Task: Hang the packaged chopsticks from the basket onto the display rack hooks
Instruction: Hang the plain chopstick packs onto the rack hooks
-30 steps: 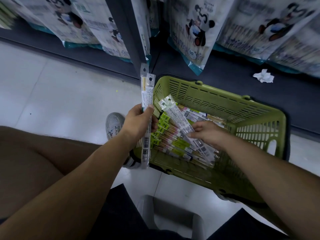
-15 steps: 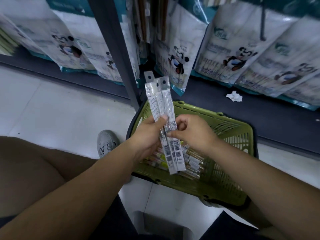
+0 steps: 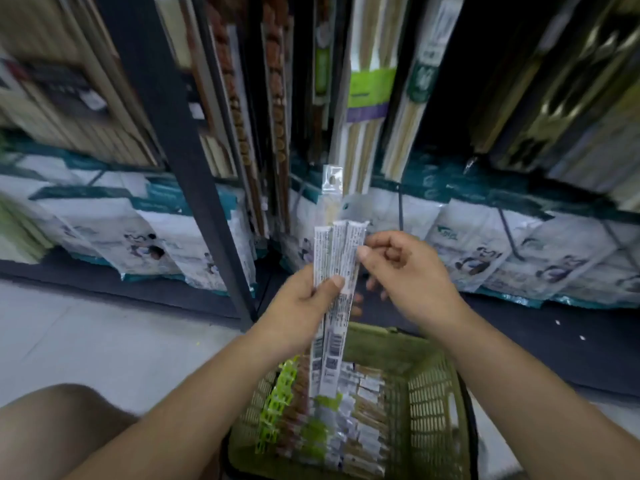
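My left hand grips a small bunch of long clear chopstick packets upright, thumb pressed on their printed labels. One packet's hang tab with a hole sticks up above the others. My right hand pinches the right edge of the bunch near its top. Below, the green plastic basket holds several more chopstick packets lying flat. The display rack rises just behind, hung with long chopstick packs; its hooks are blurred.
A dark steel upright of the shelf slants down to the left of my hands. White bags with panda prints fill the bottom shelf. Pale tiled floor lies on the left, and my bare knee shows at bottom left.
My view has tilted up from the basket to the rack. My right hand brought a packet from the basket to join those in my left, and both hands have risen toward the hanging packs.
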A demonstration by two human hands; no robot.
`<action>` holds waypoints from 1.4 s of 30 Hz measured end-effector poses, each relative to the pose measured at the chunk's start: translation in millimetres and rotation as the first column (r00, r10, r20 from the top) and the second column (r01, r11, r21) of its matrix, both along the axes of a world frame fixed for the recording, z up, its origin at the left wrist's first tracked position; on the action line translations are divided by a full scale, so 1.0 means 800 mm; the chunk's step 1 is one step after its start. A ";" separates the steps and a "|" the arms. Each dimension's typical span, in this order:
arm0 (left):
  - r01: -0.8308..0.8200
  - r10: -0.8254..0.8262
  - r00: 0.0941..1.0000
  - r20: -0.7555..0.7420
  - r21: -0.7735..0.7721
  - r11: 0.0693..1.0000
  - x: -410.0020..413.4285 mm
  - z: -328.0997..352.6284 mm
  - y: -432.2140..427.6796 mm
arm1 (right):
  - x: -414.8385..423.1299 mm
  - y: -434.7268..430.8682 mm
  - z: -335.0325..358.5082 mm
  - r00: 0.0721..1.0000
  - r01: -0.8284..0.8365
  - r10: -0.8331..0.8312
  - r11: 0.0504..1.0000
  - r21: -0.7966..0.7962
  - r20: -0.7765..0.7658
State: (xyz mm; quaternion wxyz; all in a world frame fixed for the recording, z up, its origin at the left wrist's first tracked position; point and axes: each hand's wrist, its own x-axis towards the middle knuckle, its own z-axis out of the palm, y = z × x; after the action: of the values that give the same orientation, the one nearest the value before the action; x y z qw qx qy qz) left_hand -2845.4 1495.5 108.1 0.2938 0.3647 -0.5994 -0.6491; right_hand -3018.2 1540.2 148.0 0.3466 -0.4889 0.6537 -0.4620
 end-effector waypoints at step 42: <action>-0.068 -0.007 0.972 -0.237 -0.307 0.949 -0.079 0.225 -0.074 | -0.049 -0.083 0.276 0.941 0.283 -0.336 0.723 -0.630 0.036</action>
State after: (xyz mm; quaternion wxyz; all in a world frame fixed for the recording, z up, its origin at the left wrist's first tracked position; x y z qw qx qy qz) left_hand -2908.7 1436.3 288.5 0.4268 0.2434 -0.6499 -0.5799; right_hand -3057.3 1473.8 368.7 0.0554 -0.4782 0.5481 -0.6840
